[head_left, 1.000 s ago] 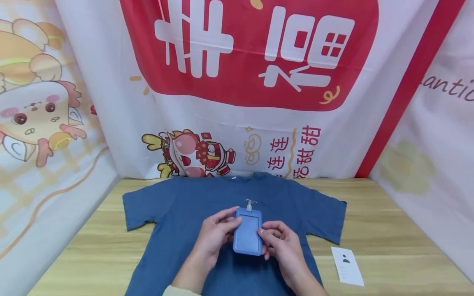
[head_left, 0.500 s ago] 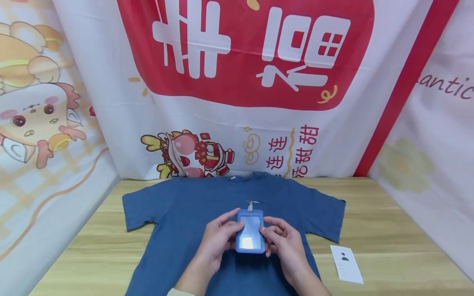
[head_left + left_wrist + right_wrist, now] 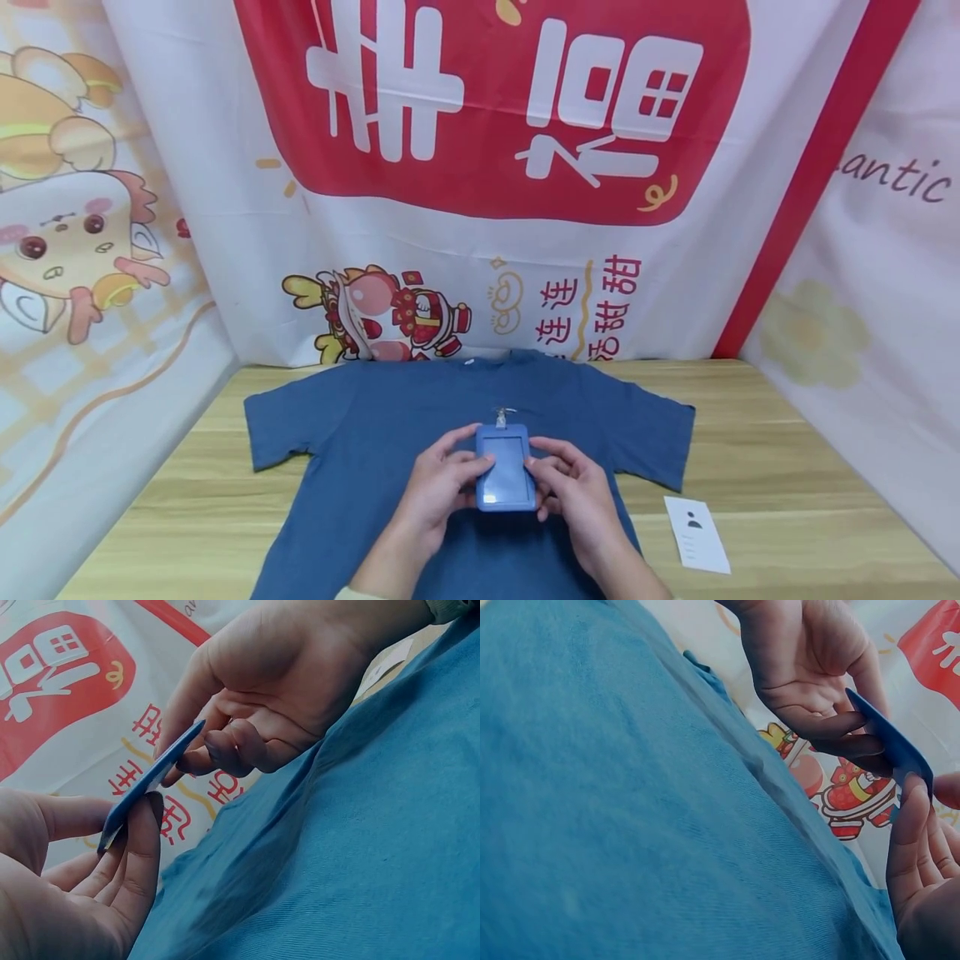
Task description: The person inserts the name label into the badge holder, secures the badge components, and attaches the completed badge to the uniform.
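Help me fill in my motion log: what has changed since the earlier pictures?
The blue badge holder has turned slightly, its lower end swinging right; glare flared on its window, then shrank. Nothing was grasped or let go: left hand and right hand still hold it. The shirt and card stayed put.

A white printed cloth (image 3: 217,250) hangs behind the wood-grain surface (image 3: 757,458). It bears a large red panel (image 3: 487,117) with rounded lower corners and big white characters (image 3: 408,96) turned sideways. Below sit a red-and-yellow cartoon figure (image 3: 375,312), also sideways, a thin yellow outline drawing (image 3: 507,304) and smaller red characters (image 3: 619,317). A red vertical band (image 3: 810,183) edges it on the right. The white right-hand cloth (image 3: 915,317) shows dark cursive lettering (image 3: 892,175) and a pale yellow flower shape (image 3: 813,333); the left-hand cloth (image 3: 150,442) carries a pastel cartoon animal (image 3: 60,237) above a wavy orange line (image 3: 120,387).
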`<state>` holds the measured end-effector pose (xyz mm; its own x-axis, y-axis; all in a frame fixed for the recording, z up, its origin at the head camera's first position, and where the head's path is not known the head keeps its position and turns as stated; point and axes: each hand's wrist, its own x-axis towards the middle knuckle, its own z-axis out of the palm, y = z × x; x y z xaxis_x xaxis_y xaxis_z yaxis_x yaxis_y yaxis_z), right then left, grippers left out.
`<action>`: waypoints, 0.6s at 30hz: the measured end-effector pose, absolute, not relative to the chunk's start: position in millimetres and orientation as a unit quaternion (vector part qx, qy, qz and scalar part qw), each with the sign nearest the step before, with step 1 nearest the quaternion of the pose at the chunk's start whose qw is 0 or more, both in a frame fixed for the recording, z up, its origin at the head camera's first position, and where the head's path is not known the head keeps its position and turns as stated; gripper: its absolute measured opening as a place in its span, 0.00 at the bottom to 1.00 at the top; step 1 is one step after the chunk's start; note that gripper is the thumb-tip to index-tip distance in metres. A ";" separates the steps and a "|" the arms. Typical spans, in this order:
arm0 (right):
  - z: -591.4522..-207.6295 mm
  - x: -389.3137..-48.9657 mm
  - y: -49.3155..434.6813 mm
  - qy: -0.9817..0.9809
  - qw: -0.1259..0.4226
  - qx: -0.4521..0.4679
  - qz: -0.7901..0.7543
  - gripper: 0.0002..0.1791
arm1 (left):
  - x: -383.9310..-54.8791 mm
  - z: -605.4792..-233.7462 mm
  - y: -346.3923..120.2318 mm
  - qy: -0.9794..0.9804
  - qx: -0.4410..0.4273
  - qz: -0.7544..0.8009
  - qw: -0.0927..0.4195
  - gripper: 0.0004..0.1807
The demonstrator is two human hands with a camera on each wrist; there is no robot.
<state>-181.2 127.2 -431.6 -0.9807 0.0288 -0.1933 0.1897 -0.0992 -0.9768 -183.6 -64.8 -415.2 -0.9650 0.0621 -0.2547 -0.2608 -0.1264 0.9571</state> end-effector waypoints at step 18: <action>-429.5 -179.9 128.2 0.683 0.085 0.071 -0.722 0.29 | -183.3 -413.9 -68.4 0.645 -0.092 0.751 0.107 0.35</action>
<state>-179.9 128.2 -429.5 -0.9754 -0.0262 -0.2189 0.2201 -0.0530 -0.9740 -183.3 -68.4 -413.9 -0.9599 0.0416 -0.2771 -0.2802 -0.1440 0.9491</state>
